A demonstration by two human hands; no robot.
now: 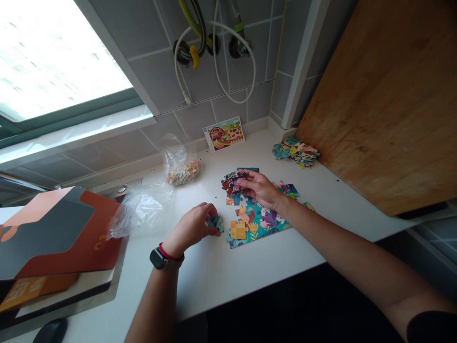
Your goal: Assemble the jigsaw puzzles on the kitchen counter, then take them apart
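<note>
– Teal puzzle (266,231): which way from the left hand (193,226)?
– Three o'clock; nearer the right hand (262,190), partly beneath.
– Gripping?
– Bluish pieces (217,223) clasped in left; dark pieces (233,183) pinched in right.

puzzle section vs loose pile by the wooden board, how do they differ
The puzzle section lies flat, its pieces largely joined; the pile is a loose, overlapping heap. The puzzle section spreads over more of the white counter than the pile does. The puzzle section sits nearer the counter's front edge, while the pile is farther back, beside the wooden board. Both are made of colourful jigsaw pieces.
</note>
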